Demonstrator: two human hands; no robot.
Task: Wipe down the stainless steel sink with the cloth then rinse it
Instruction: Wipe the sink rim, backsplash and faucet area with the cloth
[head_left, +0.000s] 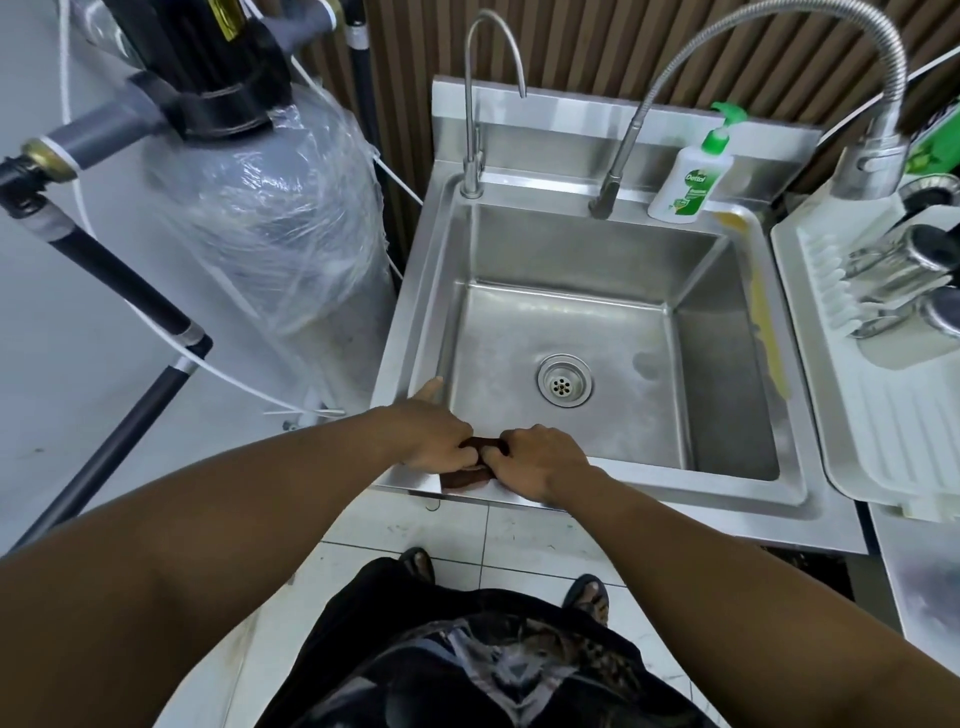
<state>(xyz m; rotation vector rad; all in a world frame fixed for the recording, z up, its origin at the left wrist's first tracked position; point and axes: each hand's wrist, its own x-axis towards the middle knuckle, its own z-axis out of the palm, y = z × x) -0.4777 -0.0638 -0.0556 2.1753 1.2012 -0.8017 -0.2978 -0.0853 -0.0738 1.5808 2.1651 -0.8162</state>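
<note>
A square stainless steel sink (727, 364) with a round drain (564, 386) fills the middle of the view. A dark brown cloth (465, 479) lies on the sink's near rim, mostly hidden by my hands. My left hand (439, 434) pinches the cloth from the left, with its index finger stretched out toward the rim's left corner. My right hand (535, 460) grips the cloth from the right, fingers curled. A thin gooseneck tap (475, 104) and a flexible spray faucet (872, 156) stand at the back.
A soap pump bottle (691, 182) stands on the back right ledge. A white drying rack (857, 395) with metal cups sits to the right. A plastic-wrapped tank (275, 234) with hoses stands to the left. A yellowish stain (769, 332) runs along the sink's right rim.
</note>
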